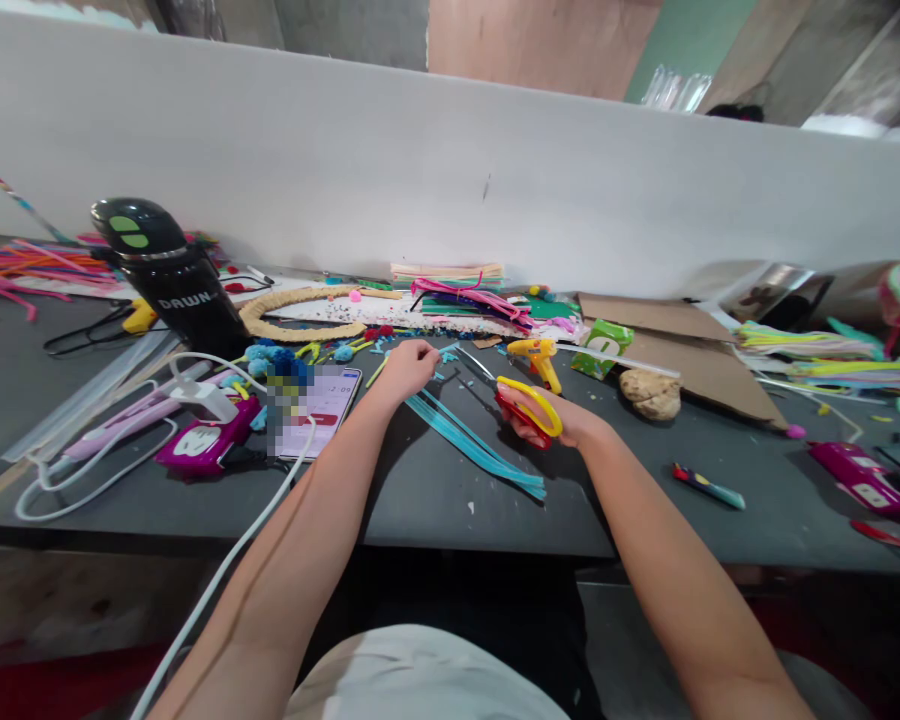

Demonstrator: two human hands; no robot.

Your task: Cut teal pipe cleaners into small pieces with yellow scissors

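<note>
My right hand point(551, 425) grips red and yellow scissors point(526, 405), whose blades point left and away toward my other hand. My left hand point(407, 367) is closed in a pinch on the far end of a bundle of light blue pipe cleaners point(474, 445) that lies slanted across the dark table point(435, 500). The scissor tips sit close to the pinched end. Small blue offcuts lie scattered on the table beyond my left hand.
A phone point(322, 405) with a white cable lies left of my left arm, beside a pink device point(206, 440) and a black flask point(169, 275). A yellow glue gun point(538, 358), a green packet point(604, 348), cardboard point(690, 350) and piles of coloured pipe cleaners line the white back wall.
</note>
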